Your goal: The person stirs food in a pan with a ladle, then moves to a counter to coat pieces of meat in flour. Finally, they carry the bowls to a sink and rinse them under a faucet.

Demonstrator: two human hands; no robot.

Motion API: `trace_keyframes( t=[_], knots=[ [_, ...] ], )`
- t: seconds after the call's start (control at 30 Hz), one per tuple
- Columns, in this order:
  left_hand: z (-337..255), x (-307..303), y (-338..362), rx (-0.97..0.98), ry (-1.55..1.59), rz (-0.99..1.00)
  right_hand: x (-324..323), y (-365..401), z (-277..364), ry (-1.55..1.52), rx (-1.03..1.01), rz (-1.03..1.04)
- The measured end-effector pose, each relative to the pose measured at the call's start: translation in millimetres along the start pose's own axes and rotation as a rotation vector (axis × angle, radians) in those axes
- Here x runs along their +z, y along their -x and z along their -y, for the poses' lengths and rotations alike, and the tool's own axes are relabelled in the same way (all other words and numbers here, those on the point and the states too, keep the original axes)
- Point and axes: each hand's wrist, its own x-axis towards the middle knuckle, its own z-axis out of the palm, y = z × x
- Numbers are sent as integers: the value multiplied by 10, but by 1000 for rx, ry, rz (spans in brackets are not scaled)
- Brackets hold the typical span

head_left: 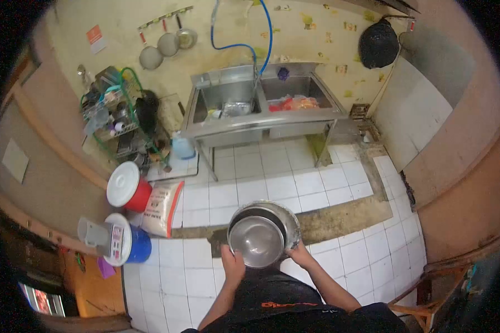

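A small stack of metal bowls is in front of my body in the head view. On top lies a shiny steel mixing bowl (255, 242), tilted with its inside facing me. Behind it shows the rim of a larger, duller metal basin (293, 223), with a dark gap between them. My left hand (234, 263) is closed on the left rim of the steel bowl. On the right side, my right hand (300, 255) grips the stack's edge; its fingers are partly hidden behind the metal.
A two-basin steel sink (261, 125) stands ahead, a blue hose (270, 33) above it. Left are a crowded dish rack (119, 119), a red bucket (140, 194) with white lid, a blue bucket (141, 246) and a printed sack (162, 210). A wok (379, 44) hangs right.
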Motion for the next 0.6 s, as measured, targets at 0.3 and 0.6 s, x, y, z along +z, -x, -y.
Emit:
trace_keyframes(
  t=[0.3,0.6],
  knots=[
    [-820,1024,-2798,138,-178,138,-782,-2361,899,-144,182,-118],
    [-1153,1550,-4878,375,-280,-274,-1048,-5238,1926,-258,304,-20]
  ],
)
